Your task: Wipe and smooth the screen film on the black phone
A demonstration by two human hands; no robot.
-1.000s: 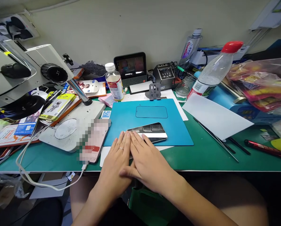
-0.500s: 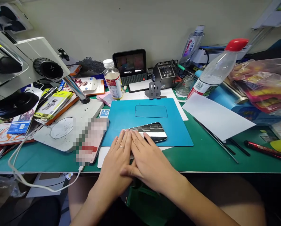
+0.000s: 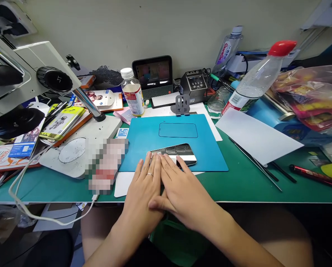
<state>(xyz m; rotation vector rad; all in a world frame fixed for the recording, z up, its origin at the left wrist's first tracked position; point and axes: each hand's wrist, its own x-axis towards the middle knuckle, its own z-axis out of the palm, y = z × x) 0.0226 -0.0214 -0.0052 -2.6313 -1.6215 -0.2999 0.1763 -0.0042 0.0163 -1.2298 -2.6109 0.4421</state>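
Note:
A dark, glossy phone [image 3: 182, 151] lies on the blue mat [image 3: 143, 133], its surface mirroring the surroundings. My left hand [image 3: 145, 189], with a ring on one finger, rests flat with its fingertips on the phone's left part. Beside it my right hand [image 3: 184, 189] lies flat too, fingers stretched out over the phone's near edge and middle. The two hands touch, and the right thumb crosses over the left hand. Farther back on the mat is a thin black phone-shaped outline [image 3: 178, 130].
Left stands a microscope base [image 3: 110, 128] beside a charging phone [image 3: 107, 167], blurred out. A drink bottle [image 3: 133, 92], a display [image 3: 153, 76] and a grey stand [image 3: 182, 105] are behind the mat. Tweezers [image 3: 255, 163], white paper [image 3: 260, 135] and a red-capped bottle [image 3: 256, 85] lie right.
Both hands have slid slightly to the right along the phone, uncovering its left corner. They stay pressed side by side, and the phone has hardly moved.

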